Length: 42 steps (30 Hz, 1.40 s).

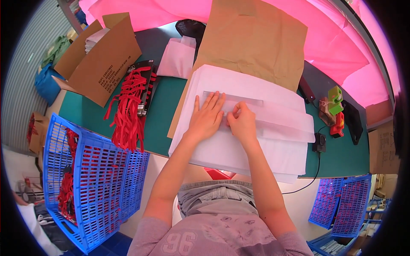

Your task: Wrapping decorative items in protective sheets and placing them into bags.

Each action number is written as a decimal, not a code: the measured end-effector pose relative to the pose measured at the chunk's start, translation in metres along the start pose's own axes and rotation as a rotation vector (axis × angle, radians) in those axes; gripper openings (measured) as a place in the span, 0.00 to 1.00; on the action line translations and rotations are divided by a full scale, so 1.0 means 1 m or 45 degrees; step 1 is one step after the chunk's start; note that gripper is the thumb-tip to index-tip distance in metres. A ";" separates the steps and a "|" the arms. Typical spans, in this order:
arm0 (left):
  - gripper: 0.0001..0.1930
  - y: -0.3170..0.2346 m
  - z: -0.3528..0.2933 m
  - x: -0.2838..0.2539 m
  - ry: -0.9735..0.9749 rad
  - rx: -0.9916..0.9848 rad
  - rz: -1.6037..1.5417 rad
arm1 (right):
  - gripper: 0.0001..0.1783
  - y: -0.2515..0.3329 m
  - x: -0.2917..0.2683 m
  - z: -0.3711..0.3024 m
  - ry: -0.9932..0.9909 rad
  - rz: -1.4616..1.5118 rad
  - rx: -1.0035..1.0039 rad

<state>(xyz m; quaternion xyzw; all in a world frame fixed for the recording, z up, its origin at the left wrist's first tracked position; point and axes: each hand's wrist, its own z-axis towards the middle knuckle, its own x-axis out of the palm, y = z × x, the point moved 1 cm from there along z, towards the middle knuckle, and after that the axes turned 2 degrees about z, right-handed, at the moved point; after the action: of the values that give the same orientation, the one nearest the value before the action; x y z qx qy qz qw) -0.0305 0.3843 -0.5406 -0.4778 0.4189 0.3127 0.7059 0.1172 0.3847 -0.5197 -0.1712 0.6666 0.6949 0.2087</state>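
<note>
My left hand (pixel 207 118) lies flat with fingers stretched out on a stack of white paper sheets (pixel 269 155). Its fingertips touch a narrow greyish strip (pixel 250 100), like a ruler or a clear sleeve. Close beside it, my right hand (pixel 243 123) is closed, thumb and fingertips pressed together over the paper. Whatever sits in that pinch is hidden. A folded, thin translucent white sheet (pixel 290 126) runs from under my right hand toward the right edge of the stack.
Brown paper (pixel 256 38) extends behind the stack. Left of it are red ribbon pieces on cards (pixel 130 102), a white packet (pixel 178 57) and an open carton (pixel 104 64). A blue crate (pixel 98 183) stands lower left. Tape dispensers (pixel 336 100) and a small black device (pixel 319 143) sit right.
</note>
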 end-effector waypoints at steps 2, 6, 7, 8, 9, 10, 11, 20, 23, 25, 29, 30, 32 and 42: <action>0.28 0.000 0.001 0.000 -0.006 0.006 0.014 | 0.08 0.005 -0.003 0.000 -0.011 -0.162 -0.050; 0.28 0.001 0.001 0.003 -0.042 0.034 -0.012 | 0.10 0.004 -0.015 -0.009 -0.058 -0.311 -0.205; 0.28 0.000 0.003 0.003 -0.057 0.047 -0.021 | 0.10 0.004 -0.020 -0.012 -0.077 -0.362 -0.258; 0.28 0.000 0.002 0.003 -0.052 0.054 -0.022 | 0.12 0.003 -0.025 -0.017 -0.060 -0.344 -0.161; 0.28 0.001 0.001 0.002 -0.036 0.050 -0.033 | 0.11 -0.004 -0.034 -0.023 -0.056 -0.349 -0.177; 0.29 0.003 -0.001 0.000 -0.022 0.045 -0.044 | 0.10 -0.011 -0.050 -0.028 -0.060 -0.405 -0.185; 0.29 0.003 -0.001 -0.002 -0.011 0.042 -0.054 | 0.10 -0.019 -0.071 -0.032 -0.067 -0.462 -0.197; 0.32 -0.078 0.040 -0.012 -0.154 0.218 0.161 | 0.12 -0.116 -0.272 0.010 -0.357 -0.429 -0.145; 0.35 -0.117 0.062 0.025 -0.037 0.322 -0.006 | 0.13 -0.122 -0.280 0.036 -0.150 -0.289 -0.196; 0.37 -0.134 0.062 0.051 -0.011 0.316 -0.007 | 0.13 -0.123 -0.279 0.051 0.091 -0.232 -0.017; 0.38 -0.151 0.050 0.073 0.040 0.292 0.066 | 0.13 -0.127 -0.288 0.076 0.396 -0.209 0.213; 0.39 -0.151 0.047 0.074 0.030 0.309 0.073 | 0.13 -0.129 -0.291 0.082 0.471 -0.247 0.264; 0.40 -0.152 0.045 0.074 0.010 0.346 0.088 | 0.12 -0.135 -0.297 0.088 0.622 -0.324 0.367; 0.41 -0.147 0.043 0.080 -0.015 0.375 0.052 | 0.12 -0.129 -0.285 0.056 0.251 0.600 0.715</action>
<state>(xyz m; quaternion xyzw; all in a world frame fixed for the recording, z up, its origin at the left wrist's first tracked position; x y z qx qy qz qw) 0.1419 0.3769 -0.5431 -0.3586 0.4658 0.2650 0.7644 0.4298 0.4262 -0.4798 -0.0153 0.8690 0.4942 0.0168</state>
